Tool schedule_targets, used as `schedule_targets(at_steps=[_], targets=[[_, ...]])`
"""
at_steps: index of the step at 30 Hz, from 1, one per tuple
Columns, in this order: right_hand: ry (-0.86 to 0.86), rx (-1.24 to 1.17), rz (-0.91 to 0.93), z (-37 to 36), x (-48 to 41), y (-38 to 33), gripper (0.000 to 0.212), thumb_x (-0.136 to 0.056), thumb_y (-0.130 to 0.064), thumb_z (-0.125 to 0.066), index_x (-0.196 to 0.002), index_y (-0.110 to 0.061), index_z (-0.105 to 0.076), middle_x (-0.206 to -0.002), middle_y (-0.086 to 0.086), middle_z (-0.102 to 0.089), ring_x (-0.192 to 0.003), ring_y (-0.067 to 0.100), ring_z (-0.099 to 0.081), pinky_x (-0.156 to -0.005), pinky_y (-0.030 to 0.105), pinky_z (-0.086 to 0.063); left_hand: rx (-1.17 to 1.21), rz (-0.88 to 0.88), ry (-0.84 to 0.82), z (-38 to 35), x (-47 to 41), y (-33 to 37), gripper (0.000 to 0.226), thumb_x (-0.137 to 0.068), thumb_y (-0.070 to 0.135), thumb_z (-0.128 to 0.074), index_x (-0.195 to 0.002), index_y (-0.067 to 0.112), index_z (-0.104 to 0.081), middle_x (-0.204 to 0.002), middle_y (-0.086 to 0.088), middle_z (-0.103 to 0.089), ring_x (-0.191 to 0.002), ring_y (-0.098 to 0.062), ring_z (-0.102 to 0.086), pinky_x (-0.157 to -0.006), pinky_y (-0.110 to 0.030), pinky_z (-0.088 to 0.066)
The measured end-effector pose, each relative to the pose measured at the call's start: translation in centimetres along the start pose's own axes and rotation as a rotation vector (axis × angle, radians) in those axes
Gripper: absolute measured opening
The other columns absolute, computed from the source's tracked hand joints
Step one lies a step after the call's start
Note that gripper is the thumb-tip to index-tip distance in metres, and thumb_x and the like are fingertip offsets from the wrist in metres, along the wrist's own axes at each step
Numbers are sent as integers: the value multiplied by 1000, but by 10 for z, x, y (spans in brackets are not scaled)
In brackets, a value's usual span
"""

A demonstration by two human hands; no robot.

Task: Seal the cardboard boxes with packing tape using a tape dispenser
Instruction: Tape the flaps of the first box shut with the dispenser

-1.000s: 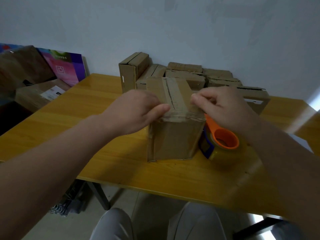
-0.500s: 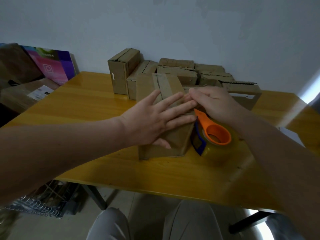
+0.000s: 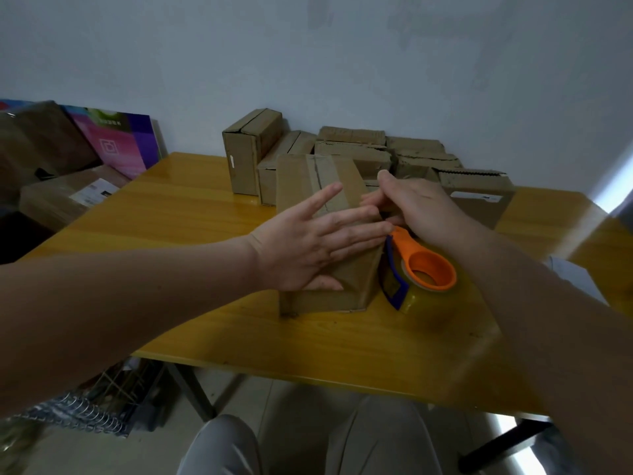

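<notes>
Far left of the box, off the table, there's a colourful purple-pink panel [image 3: 116,145] leaning on the wall. A brown parcel with a white label [image 3: 58,200] sits in front of it, and some wire rack [image 3: 78,409] is down on the floor under the yellow table [image 3: 178,207].

The left hand [image 3: 308,248] comes in from the left and lies flat on the box [image 3: 356,279], fingers straight and spread wide, covering most of its near top edge and front face. The box itself stands about mid-table. A strip of tape [image 3: 320,173] runs along the seam on its top, and you can only see the far part of it past the fingers.

Behind the box, against the wall, is a pile of more cardboard boxes [image 3: 352,149], with one standing upright [image 3: 245,156] at the left end.

The right hand [image 3: 424,210] is at the box's upper right edge, fingertips bunched against the cardboard next to the left fingertips. I can't tell if it's pinching anything.

The tape dispenser [image 3: 424,272], orange with a blue bit and a clear roll, sits on the table right against the box's right side, partly under the right wrist. Further right behind the box is a carton with a white label [image 3: 479,197], then a white sheet [image 3: 575,279] mostly hidden by the right forearm.
</notes>
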State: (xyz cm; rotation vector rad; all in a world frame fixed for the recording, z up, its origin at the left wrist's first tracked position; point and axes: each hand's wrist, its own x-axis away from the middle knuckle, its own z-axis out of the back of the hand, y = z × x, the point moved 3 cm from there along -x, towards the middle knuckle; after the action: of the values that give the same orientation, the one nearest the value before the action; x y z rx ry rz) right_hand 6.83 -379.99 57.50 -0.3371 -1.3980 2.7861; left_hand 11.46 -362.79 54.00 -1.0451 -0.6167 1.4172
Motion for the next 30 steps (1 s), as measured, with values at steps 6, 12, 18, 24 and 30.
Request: schedule_targets(at_steps=[6, 12, 18, 24, 30], targets=[[27, -30, -29, -4, 2, 0, 50, -102, -48, -32, -99, -20, -73, -105, -15, -68, -98, -4, -60, -68, 5, -48, -4, 7, -31, 2, 0, 0, 78, -93, 63, -8, -152, 13, -3, -157, -5, 3, -144, -21, 6, -115, -54, 2], [44, -67, -33, -8, 0, 2, 47, -102, -46, -34, -93, -24, -74, -103, -16, -67, -106, 7, -60, -93, 34, -52, 50, -185, -256, -4, 21, 25, 71, -95, 58, -6, -152, 15, -4, -157, -5, 4, -142, -24, 12, -113, -49, 18], [23, -130, -56, -10, 3, 1, 51, -101, -55, -28, -107, -26, -70, -110, -6, -68, -105, 14, -64, -94, 35, -53, 480, 53, 31, 29, 12, -1, 53, -98, 47, -31, -141, 19, -44, -149, -10, -39, -136, -29, -36, -114, -50, -22], [66, -260, -151, -7, 7, 6, 35, -102, -43, -35, -115, -24, -61, -99, 2, -70, -77, 12, -71, -61, 19, -56, 830, 1025, -576, 20, -19, -36, 92, -78, 82, -20, -147, 21, -27, -154, -15, -24, -139, -39, -22, -110, -55, -25], [-92, 723, -420, -15, 24, 53, 35, -87, -49, -62, -106, -22, -51, -95, -2, -54, -85, 16, -55, -71, 32, -51, 961, 998, -919, -5, -32, -39, 104, -67, 89, -41, -148, 25, -27, -157, -12, -17, -142, -45, -8, -109, -67, -16]])
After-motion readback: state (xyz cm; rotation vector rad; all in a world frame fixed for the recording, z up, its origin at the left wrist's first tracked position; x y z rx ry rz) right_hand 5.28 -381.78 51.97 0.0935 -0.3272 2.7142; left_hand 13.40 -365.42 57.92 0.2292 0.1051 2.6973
